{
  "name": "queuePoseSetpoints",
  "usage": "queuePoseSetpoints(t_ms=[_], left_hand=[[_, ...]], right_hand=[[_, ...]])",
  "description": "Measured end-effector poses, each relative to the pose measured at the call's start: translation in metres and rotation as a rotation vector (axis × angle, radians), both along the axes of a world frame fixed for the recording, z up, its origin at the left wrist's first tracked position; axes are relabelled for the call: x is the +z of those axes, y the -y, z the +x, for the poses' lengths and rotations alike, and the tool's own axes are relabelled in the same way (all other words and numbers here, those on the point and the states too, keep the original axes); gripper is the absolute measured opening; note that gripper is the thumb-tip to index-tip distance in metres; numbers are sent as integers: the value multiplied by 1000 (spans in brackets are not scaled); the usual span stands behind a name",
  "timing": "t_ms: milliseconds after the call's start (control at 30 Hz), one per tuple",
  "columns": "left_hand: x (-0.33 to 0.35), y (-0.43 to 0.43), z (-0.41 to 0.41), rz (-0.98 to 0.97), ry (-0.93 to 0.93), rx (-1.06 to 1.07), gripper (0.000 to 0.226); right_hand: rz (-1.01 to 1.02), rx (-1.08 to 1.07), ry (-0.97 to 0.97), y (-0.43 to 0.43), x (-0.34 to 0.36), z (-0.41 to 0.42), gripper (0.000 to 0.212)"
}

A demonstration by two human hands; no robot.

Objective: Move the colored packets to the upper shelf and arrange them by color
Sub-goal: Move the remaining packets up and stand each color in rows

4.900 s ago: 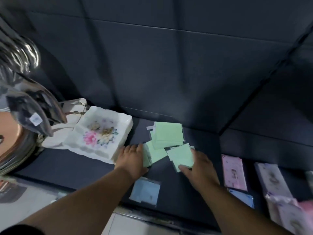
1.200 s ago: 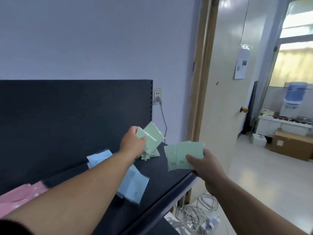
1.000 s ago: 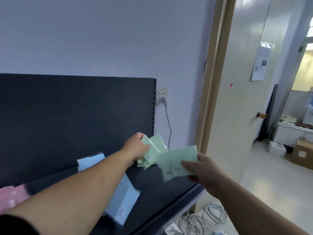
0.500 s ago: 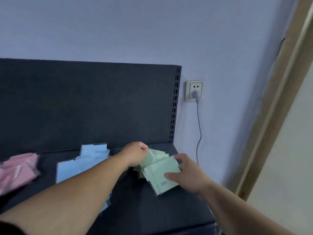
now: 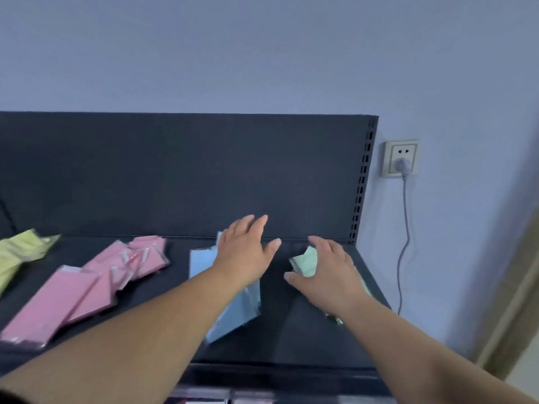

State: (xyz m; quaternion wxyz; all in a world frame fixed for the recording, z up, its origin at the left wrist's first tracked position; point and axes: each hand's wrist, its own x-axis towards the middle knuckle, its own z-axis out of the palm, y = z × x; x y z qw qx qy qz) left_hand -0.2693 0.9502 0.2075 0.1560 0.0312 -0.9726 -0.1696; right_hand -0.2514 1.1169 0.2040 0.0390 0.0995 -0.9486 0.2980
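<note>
**Head view: squaring the green stack on the upper shelf**

Upper shelf (image 5: 291,339) at the foot of a dark back panel (image 5: 175,170). Four colour groups in a row along that panel: yellow packets (image 5: 17,252) at its left end, pink packets (image 5: 87,290) next, fanned and overlapping, blue packets (image 5: 236,313) below its middle, green packets (image 5: 304,262) below its right end.

Left hand (image 5: 245,252) poised above the blue packets, fingers (image 5: 256,225) spread and released, holding nothing. Right hand (image 5: 326,272) laid flat over the green packets, fingers straight, nothing pinched; contact with the stack likely but not certain.

Step in hand, by judgement: tidying the green group.
- Press lightly with flat fingers.
- Draw the loose edges together into one pile.
- Keep a dark gap toward the blue packets.
- Stay clear of the shelf edge beneath the panel's right end, to prevent slippage of slick sleeves over it.

Pink and blue groups loosely fanned, probably to be squared afterwards.
</note>
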Motion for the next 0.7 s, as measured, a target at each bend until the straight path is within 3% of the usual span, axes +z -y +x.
queuePoseSetpoints(t_ms=[100, 400, 700], left_hand=[[7, 47, 43, -117, -37, 119, 66], [-6, 245, 241, -187, -23, 464, 68], [-45, 403, 430, -103, 71, 741, 69]], right_hand=[[33, 98, -45, 53, 4, 25, 88], [68, 440, -191, 267, -3, 156, 83], [109, 715, -19, 439, -45, 285, 84]])
